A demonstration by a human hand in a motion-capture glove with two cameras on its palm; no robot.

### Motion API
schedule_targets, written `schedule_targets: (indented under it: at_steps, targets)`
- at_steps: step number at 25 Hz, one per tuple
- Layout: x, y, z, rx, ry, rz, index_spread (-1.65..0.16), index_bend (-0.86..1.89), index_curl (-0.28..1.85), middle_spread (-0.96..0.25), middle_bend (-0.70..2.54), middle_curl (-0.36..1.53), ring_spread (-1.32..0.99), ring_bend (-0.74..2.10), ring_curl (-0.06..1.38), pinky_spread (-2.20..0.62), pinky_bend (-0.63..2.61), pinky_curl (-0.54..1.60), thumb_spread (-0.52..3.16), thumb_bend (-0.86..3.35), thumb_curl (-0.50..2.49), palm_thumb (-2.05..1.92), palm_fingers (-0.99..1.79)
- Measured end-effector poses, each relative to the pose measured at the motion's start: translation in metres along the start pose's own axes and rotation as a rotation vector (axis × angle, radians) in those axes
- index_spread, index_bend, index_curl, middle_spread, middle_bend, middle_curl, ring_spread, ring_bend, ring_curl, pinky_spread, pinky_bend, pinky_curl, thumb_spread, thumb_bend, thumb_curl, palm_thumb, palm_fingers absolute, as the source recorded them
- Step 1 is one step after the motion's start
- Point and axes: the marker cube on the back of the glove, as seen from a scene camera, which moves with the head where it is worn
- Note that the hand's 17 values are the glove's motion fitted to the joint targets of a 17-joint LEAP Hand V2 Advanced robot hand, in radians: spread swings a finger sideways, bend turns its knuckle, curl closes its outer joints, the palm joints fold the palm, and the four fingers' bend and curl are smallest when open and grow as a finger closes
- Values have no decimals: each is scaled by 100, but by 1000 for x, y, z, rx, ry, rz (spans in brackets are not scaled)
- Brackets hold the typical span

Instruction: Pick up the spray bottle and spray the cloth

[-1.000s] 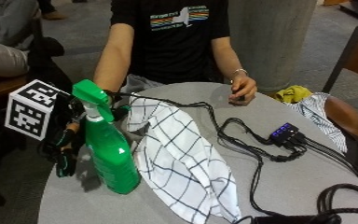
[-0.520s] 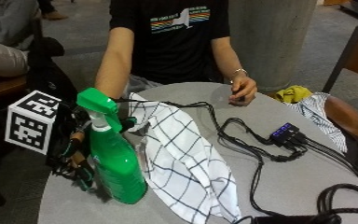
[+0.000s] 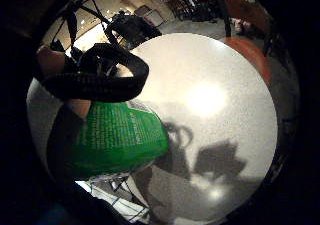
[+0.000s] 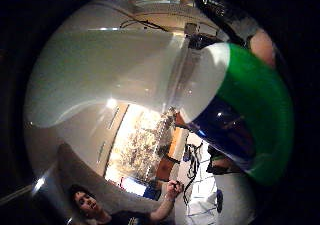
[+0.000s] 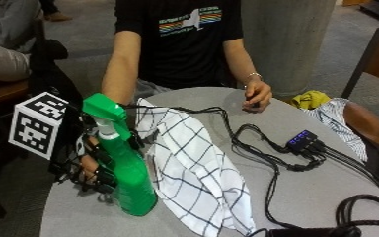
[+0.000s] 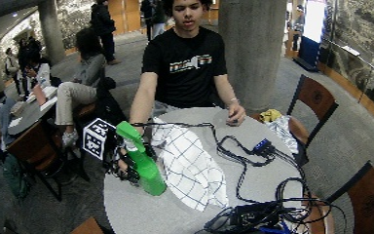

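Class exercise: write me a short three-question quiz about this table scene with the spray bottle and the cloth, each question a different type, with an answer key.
1. True or false: the gloved right hand grips the green spray bottle.
2. Multiple choice: the checked cloth lies A) flat on the table beside the bottle, B) over a chair, C) in the bare hand.
3. Fill in: the bare hand rests on the table's far ____.

Key: 1 true; 2 A; 3 edge.

One spray bottle (image 5: 127,175), one checked cloth (image 5: 196,173), one round table (image 5: 321,192), two chairs (image 6: 316,100).
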Motion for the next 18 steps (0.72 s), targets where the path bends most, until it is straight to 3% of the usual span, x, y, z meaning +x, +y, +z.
schedule_targets:
  at_steps: [8,18]
  targets:
    - [-40,8,-34,-44,102,-85,-25,15,28,-5,29,41,-5,52,38,7,54,31,74,-1,50,96,105]
    - [-92,39,-51,-389,509,-153,-23,12,29,-4,26,42,-6,50,38,5,52,31,69,-3,54,97,110]
